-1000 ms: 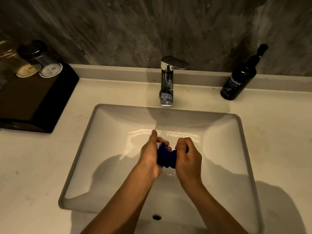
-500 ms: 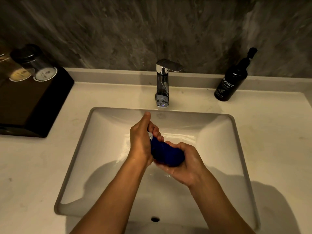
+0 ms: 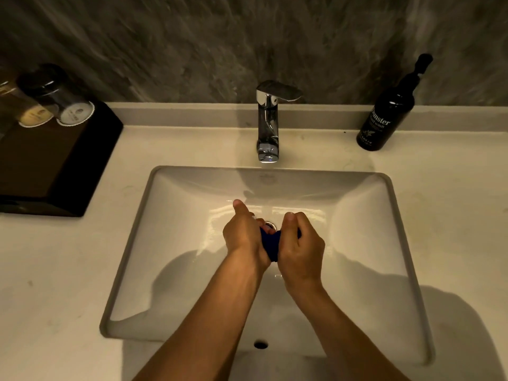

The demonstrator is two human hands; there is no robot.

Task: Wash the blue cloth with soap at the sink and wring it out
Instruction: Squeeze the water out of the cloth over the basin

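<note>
Head view: both hands work over the middle of the white sink [image 3: 143, 243], just above the drain. The blue cloth [image 3: 270, 243] is bunched into a tight wad between them, mostly hidden, only a dark blue strip showing. Left hand [image 3: 244, 235] has its grip closed round the left end of the cloth, thumb sticking up toward the far side. Right hand [image 3: 301, 243] has its grip closed round the right end, fingers curled over it. The two hands are nearly touching. A stream of water seems to run from the chrome faucet [image 3: 268, 125] into the basin just beyond the hands; blurry, hard to be sure.

Far right on the counter [image 3: 453, 202] stands a dark hand wash pump bottle [image 3: 386, 116], well apart from the hands. Far left is a dark tray [image 3: 55, 166] with two paper-capped glasses [image 3: 55, 100].

Handling, as a judgement: the cloth is soft, light and limp, soaked and probably slick with soap, so it can squirm out of a loose hold. Best taken at both ends with full fists, twisting opposite ways over the basin. No foam is visible, so whether this is scrubbing or wringing cannot be told.
</note>
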